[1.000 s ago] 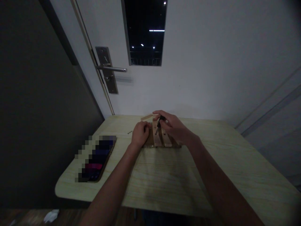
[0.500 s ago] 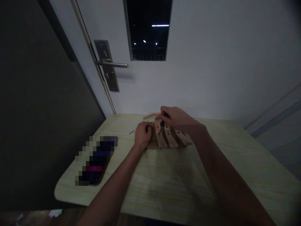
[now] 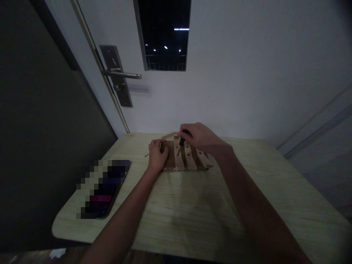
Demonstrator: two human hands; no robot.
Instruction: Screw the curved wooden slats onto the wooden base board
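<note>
My right hand [image 3: 196, 135] is closed around the black handle of a screwdriver [image 3: 182, 141]. The shaft slants down, and its tip meets a dark hole or screw in the leftmost of several curved wooden strips [image 3: 179, 163]. These strips lie across a brown board [image 3: 170, 157] on the table. Holding the board's left end, my left hand [image 3: 158, 156] has its thumb bent over the top; some of its fingertips are hidden. Just left of that hand lies a thin screw or nail [image 3: 146, 155]. Behind the board, a loose wooden strip [image 3: 169, 135] is partly visible.
A phone [image 3: 110, 194], partly blurred out, lies on the left of the pale wooden table [image 3: 176, 205]. Beyond the table's back edge stands a white door [image 3: 233, 73] with a metal handle [image 3: 123, 74] and a dark window [image 3: 165, 36]. A dark panel [image 3: 41, 128] rises at the left.
The whole view has shifted, so everything appears farther left. Both hands keep nearly the same places on the board and screwdriver, and the screwdriver's tip stays at the leftmost strip.
</note>
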